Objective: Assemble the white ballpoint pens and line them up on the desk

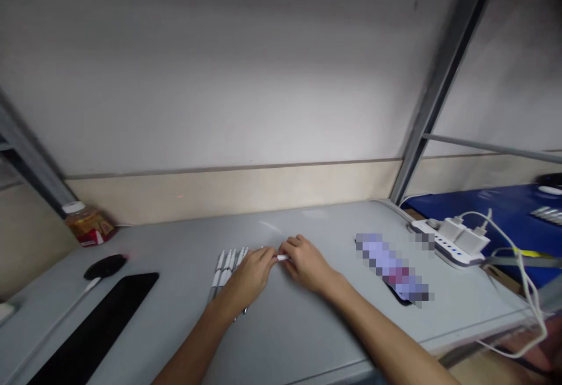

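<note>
My left hand (252, 275) and my right hand (304, 263) meet above the middle of the grey table. Between their closed fingertips runs a slim white pen (281, 257), of which only a short stretch shows; both ends are hidden by the fingers. Several white pens with silvery parts (226, 269) lie side by side on the tabletop, just left of and partly beneath my left hand and wrist.
On the right are a phone (390, 268) with a blurred screen and a white power strip (448, 243) with plugs and cables. On the left are a long black pad (99, 326), a black oval device (105, 267) with a white cable, and a jar (89, 225). Metal posts flank the table (184, 250).
</note>
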The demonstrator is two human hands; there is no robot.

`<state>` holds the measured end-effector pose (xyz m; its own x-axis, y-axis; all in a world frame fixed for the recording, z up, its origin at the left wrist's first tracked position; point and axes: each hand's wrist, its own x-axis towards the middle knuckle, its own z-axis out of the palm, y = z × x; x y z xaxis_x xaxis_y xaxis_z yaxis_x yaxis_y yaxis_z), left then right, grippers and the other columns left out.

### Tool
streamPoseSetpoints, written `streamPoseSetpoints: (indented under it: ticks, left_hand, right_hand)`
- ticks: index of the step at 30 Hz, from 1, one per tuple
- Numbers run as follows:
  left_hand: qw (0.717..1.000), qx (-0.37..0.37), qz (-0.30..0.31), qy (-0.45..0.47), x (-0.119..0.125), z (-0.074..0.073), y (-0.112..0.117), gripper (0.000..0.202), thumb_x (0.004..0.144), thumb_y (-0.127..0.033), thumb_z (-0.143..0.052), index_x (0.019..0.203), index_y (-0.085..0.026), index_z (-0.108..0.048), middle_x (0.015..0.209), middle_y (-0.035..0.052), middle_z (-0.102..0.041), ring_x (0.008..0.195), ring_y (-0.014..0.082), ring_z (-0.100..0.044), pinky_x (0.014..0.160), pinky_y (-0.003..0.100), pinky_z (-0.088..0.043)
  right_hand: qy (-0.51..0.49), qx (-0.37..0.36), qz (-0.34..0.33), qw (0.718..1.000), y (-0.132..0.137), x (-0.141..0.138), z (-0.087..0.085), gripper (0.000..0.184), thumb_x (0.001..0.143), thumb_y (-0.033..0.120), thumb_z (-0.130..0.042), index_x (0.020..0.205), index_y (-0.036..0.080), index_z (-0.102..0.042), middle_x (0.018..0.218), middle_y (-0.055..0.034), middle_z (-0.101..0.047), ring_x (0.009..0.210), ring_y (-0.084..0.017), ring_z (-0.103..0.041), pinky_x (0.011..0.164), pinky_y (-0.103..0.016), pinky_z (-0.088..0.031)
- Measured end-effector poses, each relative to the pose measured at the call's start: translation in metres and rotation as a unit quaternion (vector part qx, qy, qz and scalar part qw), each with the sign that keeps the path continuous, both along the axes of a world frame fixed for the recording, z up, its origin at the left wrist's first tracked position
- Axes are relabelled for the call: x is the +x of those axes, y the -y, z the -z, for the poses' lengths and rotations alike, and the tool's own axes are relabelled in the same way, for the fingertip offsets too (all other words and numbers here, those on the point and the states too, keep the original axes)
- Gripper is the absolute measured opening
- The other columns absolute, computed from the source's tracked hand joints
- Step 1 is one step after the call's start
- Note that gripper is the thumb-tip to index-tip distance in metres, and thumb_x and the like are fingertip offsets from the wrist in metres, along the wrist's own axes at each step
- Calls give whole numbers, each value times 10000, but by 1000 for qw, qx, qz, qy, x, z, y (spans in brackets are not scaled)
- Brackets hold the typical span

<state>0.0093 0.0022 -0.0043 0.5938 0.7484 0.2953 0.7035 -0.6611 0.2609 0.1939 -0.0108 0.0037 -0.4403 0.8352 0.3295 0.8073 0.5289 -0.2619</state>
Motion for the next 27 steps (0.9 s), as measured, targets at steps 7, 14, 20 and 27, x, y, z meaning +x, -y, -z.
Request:
streamPoseSetpoints:
  ticks: [7, 14, 20, 27]
  left_hand:
    - [996, 75, -35, -32, 2, 0, -1, 286, 969, -189, -301, 847, -188, -559, 865, 52, -619, 827, 203, -529, 744, 346, -385]
    - [998, 57, -31, -21, 4, -3, 4, 293, 987, -264, -274, 911, -200, -550, 912, 40, -619, 863, 204, -533, 781, 359, -369]
    - [998, 49, -33, 15, 2, 0, 0, 237, 976, -285, -317, 972, -199, -538, 927, 51, -619, 869, 214, -544, 768, 354, -379]
    - [998, 31, -45, 11, 1, 1, -3, 283, 979, -264, -292, 852, -206, -539, 847, 37, -631, 813, 205, -574, 740, 336, -377]
  right_hand:
    - [-1, 1, -3, 1000, 4, -7, 1, 271, 990, 304, -351, 1018, 177, -589, 996, -87, -608, 887, -189, -542, 766, -293, -374]
    - [-2, -15, 14, 1000, -1, -5, 4, 134, 906, 186, -489, 1027, 184, -547, 976, -61, -614, 855, -175, -546, 721, -270, -354]
    - [-30, 35, 4, 999, 2, -6, 2, 152, 929, 244, -478, 1053, 181, -539, 1006, -72, -599, 924, -198, -509, 790, -298, -344]
    - [6, 56, 3, 998, -2, -8, 8, 195, 909, 105, -438, 1013, 183, -583, 1010, -77, -574, 916, -205, -449, 767, -318, -311]
